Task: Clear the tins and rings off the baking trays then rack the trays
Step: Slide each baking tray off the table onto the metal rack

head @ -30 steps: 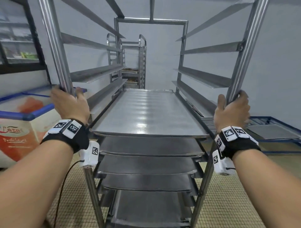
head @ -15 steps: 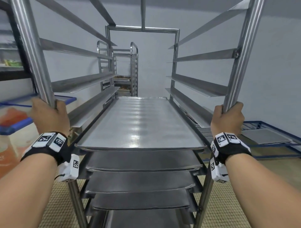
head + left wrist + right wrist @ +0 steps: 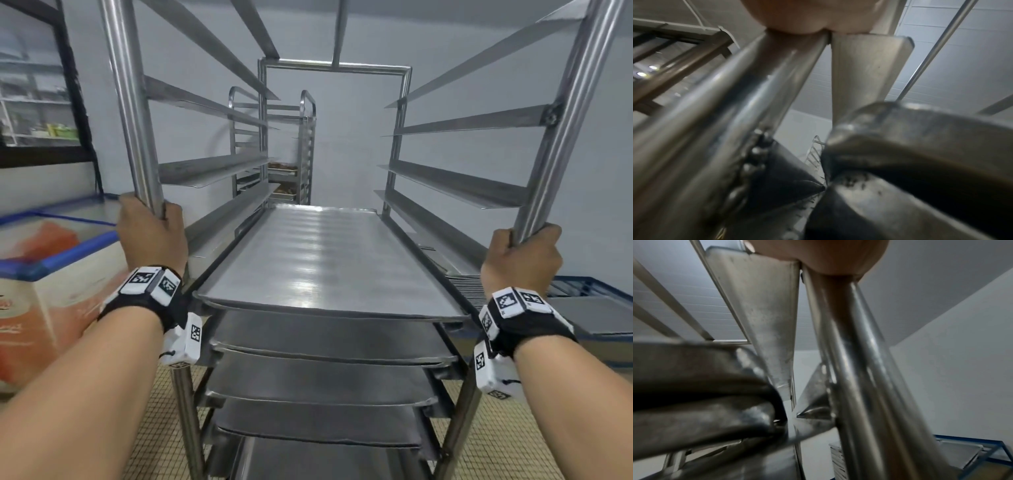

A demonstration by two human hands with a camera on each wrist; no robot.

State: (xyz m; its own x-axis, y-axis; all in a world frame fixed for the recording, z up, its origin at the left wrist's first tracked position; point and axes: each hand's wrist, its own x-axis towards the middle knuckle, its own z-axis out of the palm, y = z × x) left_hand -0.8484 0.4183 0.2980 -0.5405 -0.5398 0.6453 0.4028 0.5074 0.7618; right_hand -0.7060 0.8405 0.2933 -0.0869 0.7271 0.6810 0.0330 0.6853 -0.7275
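Since the frame a second back, the tall stainless-steel tray rack (image 3: 329, 240) has swung against the room: the white chest freezer with blue trim (image 3: 51, 267) sits further left and lower, and the second steel rack by the far wall (image 3: 291, 150) has slid right behind the frame.

Left hand (image 3: 152, 236) is clenched round the rack's left front post (image 3: 133, 102), right hand (image 3: 522, 260) round the right front post (image 3: 561, 120). The flat bare steel baking trays (image 3: 325, 260) sit stacked on the rack's runners, topmost at wrist height, no tins or rings on them.

Judgement: rack is being wheeled. Push evenly on both posts, go slow, or the trays may slide off the runners.

Head view shows the room and the full tray stack. Wrist views show only what it can't: palm on tube, plus welds and tray corners (image 3: 900, 129) from below. Left post (image 3: 748, 97), right post (image 3: 849, 353).
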